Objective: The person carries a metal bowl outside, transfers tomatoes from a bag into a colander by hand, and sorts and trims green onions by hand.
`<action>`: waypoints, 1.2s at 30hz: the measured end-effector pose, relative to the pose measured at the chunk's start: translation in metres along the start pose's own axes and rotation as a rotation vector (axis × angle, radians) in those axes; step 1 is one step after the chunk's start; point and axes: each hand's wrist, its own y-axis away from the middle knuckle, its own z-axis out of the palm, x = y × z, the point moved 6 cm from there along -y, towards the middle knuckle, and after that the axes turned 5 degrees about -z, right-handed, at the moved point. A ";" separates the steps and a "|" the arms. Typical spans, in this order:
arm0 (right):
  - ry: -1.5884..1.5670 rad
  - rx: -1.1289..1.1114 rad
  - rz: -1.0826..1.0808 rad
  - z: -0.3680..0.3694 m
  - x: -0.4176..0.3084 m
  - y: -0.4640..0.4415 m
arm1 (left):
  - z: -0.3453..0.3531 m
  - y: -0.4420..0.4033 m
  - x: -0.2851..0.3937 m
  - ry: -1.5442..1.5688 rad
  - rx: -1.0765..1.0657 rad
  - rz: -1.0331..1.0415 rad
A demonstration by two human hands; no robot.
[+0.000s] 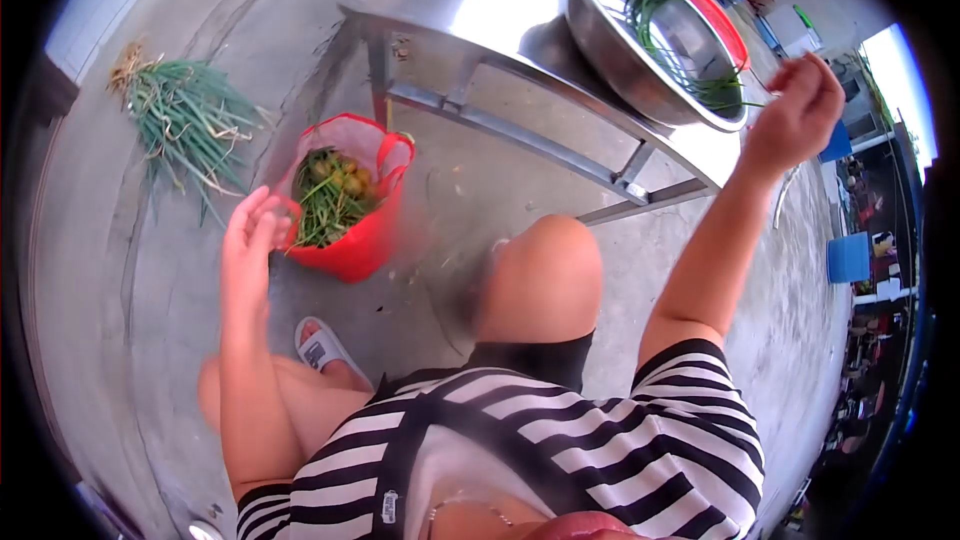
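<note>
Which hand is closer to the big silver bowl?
Right. The right hand is raised near the silver bowl; the left hand is farther away, by the red bag.

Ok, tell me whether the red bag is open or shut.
Open: the red bag gapes at the top, showing greens and round yellowish things inside.

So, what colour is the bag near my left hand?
The bag is bright red on the outside; the head view shows it best.
</note>
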 end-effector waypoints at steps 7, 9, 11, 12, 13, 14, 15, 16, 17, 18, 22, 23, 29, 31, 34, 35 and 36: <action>0.809 -0.801 0.289 -0.055 0.394 -0.003 | 0.019 -0.020 -0.034 -0.102 0.048 -0.105; 0.798 -0.862 0.042 -0.023 0.395 0.015 | 0.023 -0.031 -0.048 -0.142 0.006 -0.087; 0.744 -0.780 0.348 -0.020 0.470 0.015 | 0.020 -0.032 -0.059 -0.173 0.013 -0.090; 0.697 -0.744 0.481 -0.025 0.503 0.019 | 0.020 -0.033 -0.062 -0.184 0.033 -0.090; 0.656 -0.744 0.380 -0.032 0.550 0.019 | 0.017 -0.034 -0.068 -0.158 0.045 -0.096; 0.755 -0.836 0.456 -0.034 0.500 0.010 | 0.011 -0.035 -0.070 -0.132 0.056 -0.095; 1.019 -1.012 -0.029 -0.032 0.456 0.008 | 0.009 -0.032 -0.063 -0.137 0.069 -0.097; 1.098 -0.925 -0.202 -0.053 0.453 0.006 | 0.009 -0.029 -0.053 -0.137 0.072 -0.094; 0.942 -0.880 -0.323 -0.090 0.500 -0.014 | 0.005 -0.026 -0.045 -0.119 0.079 -0.078; 0.812 -0.828 -0.324 -0.115 0.478 -0.029 | 0.001 -0.023 -0.037 -0.099 0.079 -0.059; 0.926 -0.731 -0.656 -0.177 0.368 -0.119 | 0.003 -0.003 0.012 -0.088 0.051 0.032; 0.941 -0.728 -0.779 -0.185 0.336 -0.136 | 0.007 0.003 0.027 -0.111 -0.011 0.076; 0.568 -0.957 -0.617 -0.006 -0.055 -0.022 | 0.044 0.054 0.082 0.336 -0.385 -0.037; 0.254 -1.217 -0.657 0.069 -0.176 0.051 | 0.050 0.060 0.082 0.604 -0.421 -0.326; -0.359 -1.223 -0.865 0.133 -0.252 0.138 | 0.028 0.041 0.059 0.838 -0.506 -0.445; -0.373 -1.253 -0.928 0.153 -0.263 0.166 | 0.011 0.032 0.045 0.854 -0.361 -0.422; -0.471 -1.118 -0.996 0.165 -0.271 0.178 | -0.005 0.022 0.032 0.863 -0.216 -0.400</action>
